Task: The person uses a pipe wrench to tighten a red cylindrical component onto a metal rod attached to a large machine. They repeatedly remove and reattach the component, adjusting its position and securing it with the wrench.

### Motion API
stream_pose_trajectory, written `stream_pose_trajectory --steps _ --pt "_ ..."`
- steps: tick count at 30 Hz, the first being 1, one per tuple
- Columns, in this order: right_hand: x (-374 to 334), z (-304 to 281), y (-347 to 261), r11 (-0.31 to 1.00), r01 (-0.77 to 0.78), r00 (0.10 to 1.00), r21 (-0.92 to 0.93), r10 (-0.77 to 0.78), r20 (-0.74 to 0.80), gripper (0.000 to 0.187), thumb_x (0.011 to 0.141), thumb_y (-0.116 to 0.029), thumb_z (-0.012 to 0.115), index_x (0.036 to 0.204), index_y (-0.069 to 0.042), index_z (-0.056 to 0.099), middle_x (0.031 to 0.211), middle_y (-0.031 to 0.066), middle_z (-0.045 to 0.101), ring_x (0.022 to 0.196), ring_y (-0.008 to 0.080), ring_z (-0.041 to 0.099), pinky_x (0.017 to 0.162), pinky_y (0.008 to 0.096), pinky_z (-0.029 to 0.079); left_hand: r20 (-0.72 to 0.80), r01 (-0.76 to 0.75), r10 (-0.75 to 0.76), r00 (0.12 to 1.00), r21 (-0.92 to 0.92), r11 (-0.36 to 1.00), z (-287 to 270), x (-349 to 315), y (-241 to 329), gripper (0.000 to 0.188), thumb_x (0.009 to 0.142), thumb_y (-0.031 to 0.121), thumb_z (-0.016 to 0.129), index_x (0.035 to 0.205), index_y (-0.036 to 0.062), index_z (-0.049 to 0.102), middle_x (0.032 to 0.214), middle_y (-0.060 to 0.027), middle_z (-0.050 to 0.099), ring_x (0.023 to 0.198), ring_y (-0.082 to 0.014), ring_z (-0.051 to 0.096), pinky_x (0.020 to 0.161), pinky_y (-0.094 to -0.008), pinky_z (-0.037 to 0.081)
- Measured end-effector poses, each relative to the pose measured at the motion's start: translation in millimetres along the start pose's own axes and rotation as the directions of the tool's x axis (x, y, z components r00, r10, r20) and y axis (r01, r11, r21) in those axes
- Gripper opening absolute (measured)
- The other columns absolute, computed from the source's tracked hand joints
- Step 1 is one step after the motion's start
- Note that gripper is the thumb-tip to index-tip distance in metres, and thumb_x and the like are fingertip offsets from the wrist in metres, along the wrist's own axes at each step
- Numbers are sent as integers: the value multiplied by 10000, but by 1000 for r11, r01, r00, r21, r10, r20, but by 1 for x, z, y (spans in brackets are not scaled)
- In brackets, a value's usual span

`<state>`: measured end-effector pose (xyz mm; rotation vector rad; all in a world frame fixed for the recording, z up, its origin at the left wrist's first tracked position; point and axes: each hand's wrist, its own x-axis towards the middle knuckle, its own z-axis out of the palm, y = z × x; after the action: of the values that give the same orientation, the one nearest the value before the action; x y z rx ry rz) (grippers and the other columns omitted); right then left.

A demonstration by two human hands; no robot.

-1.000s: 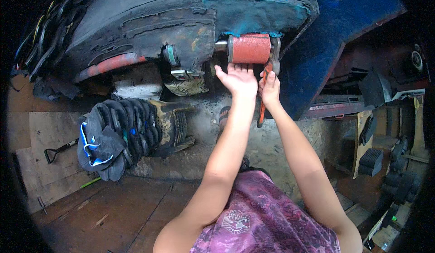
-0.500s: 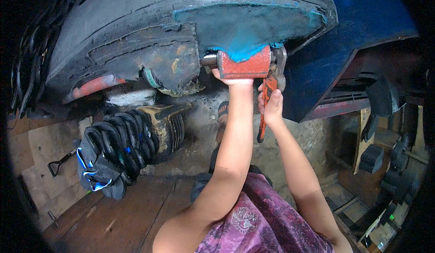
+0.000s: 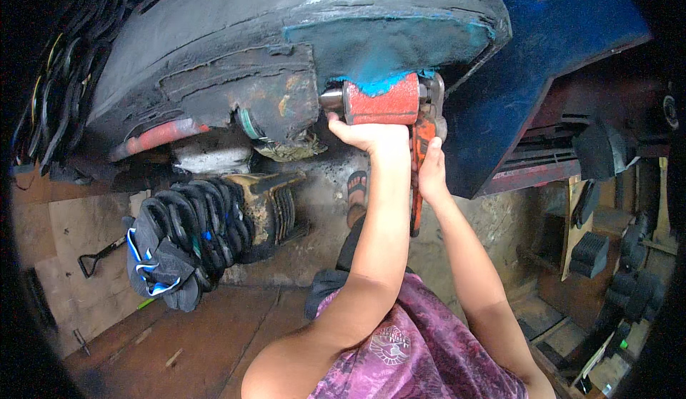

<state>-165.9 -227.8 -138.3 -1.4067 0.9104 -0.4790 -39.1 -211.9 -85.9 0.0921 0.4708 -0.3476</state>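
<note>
reaching under the red drum (image 3: 382, 102), the left hand (image 3: 371, 134) meets its lower edge, thumb spread toward the shaft (image 3: 332, 99) at the drum's left end; the other fingers are hidden behind the drum, so their closure cannot be told. the right hand (image 3: 432, 170) lies against an orange wrench (image 3: 425, 131) below the drum's right end, its grip likewise uncertain. a ragged blue flap (image 3: 386, 48) overhangs the drum. regarding progress, the drum appears seated on its shaft, whereas the wrench work seems unfinished; any remaining looseness is not visible.
</note>
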Motion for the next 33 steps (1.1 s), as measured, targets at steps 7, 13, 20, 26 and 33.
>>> stream_pose_trajectory --steps 7,13,20,26,33 --pt "1 -3 7 1000 -7 998 27 5 68 645 978 -616 296 938 -42 586 675 -23 506 572 72 435 507 251 342 143 5 -3 990 -12 1000 -11 12 -2 616 792 526 359 1110 52 592 1180 -125 584 1109 -328 544 945 -507 423" --pt "3 -6 6 990 -97 989 103 85 118 577 978 -602 333 895 -67 530 602 -19 458 464 73 406 419 241 325 145 16 -18 989 18 1000 -23 19 -5 670 807 587 344 1169 74 577 1210 -118 570 1144 -331 523 971 -525 404" --pt "-9 0 -26 943 -288 953 166 266 143 683 946 -696 233 927 -69 505 534 -31 396 377 75 329 348 234 289 84 82 -75 994 -75 994 -29 12 6 910 821 779 348 1391 75 437 1452 -137 409 1342 -345 376 1107 -532 283" --pt "-13 -10 -33 945 -303 941 123 275 198 672 940 -706 240 837 -111 535 535 -51 408 375 65 336 336 229 275 33 -23 23 999 6 1000 -15 -5 -6 1064 777 876 275 1454 59 351 1510 -150 332 1392 -340 310 1148 -505 232" --pt "7 -6 9 996 -24 1000 -85 25 16 595 999 -531 352 861 -5 594 698 71 563 653 163 534 628 336 447 87 17 -13 996 -44 999 11 -9 -4 737 867 582 215 1380 114 463 1408 -159 456 1279 -417 438 1042 -632 348"
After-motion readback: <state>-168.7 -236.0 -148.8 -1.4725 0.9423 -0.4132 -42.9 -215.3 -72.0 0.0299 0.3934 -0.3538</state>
